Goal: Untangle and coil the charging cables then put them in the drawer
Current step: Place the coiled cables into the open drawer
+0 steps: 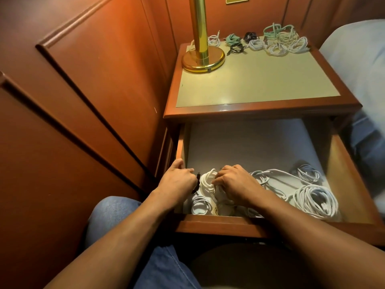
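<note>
The nightstand drawer (350, 184) is pulled out and holds several coiled white cables, among them a large coil (316, 201) at the front right. At the drawer's front left, a white cable coil (207, 181) lies between my hands. My right hand (235, 182) curls its fingers over that coil. My left hand (177, 180) grips a black cable (198, 180) just left of it. On the nightstand top (260, 80), a tangle of white and green cables (281, 39) lies along the back edge, with a small black cable (235, 49) beside it.
A brass lamp base (203, 59) stands on the nightstand's back left corner. Wood wall panels (93, 90) close in on the left. A bed with pale bedding (358, 65) is at the right. My knee in jeans (112, 213) is below the drawer's left front.
</note>
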Demonstrator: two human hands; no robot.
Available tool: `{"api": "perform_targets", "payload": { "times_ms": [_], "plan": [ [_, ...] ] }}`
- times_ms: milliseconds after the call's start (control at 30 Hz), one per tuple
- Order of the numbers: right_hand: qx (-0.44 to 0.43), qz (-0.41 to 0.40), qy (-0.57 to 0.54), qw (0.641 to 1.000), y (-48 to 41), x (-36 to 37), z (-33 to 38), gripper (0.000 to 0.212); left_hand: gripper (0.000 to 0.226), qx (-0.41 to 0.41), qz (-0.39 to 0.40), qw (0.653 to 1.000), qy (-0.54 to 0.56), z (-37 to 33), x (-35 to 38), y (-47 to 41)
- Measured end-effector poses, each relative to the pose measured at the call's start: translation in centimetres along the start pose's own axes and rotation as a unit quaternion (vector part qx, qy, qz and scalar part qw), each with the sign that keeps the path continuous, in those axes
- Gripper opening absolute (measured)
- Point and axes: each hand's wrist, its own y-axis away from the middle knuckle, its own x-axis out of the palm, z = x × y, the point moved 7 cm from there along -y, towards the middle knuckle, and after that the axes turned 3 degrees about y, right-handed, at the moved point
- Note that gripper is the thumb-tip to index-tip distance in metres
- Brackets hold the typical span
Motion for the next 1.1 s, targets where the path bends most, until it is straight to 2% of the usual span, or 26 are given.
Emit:
{"api": "perform_targets", "payload": {
  "times_ms": [233,300,400,500,567,767,900,1100],
  "plan": [
    [-0.01,0.009,0.009,1.0,0.3,-0.3,0.3,0.031,0.028,-0.019,-0.007,0.998,0.061,1.3,0.8,0.2],
    [-0.01,-0.004,-0.002,1.0,0.5,-0.6,0.3,0.034,0.029,-0.012,-0.047,0.992,0.119,1.8,0.1,0.5],
    [0.001,-0.041,-0.016,0.999,0.6,-2.0,-0.3,0.04,0.036,0.014,-0.165,0.968,0.188,3.0,-2.3,1.1],
    [0.017,-0.096,-0.02,0.995,0.5,-3.7,-1.8,0.044,0.036,-0.017,-0.255,0.934,0.248,5.2,-4.5,1.2],
    [0.025,-0.121,-0.011,0.992,0.3,-5.1,-2.9,0.05,0.037,-0.041,-0.28,0.923,0.259,6.4,-5.5,0.6],
    [0.045,-0.205,0.011,0.978,0.0,-10.6,-6.1,0.061,0.047,-0.055,-0.308,0.917,0.248,8.0,-8.0,-3.0],
    [0.077,-0.218,0.027,0.973,-0.7,-13.6,-9.3,0.064,0.053,-0.038,-0.295,0.926,0.231,7.4,-10.7,-6.0],
    [0.14,-0.225,0.022,0.964,-2.0,-17.9,-15.7,0.071,0.052,-0.025,-0.303,0.925,0.229,7.0,-14.7,-11.6]
  ]
}}
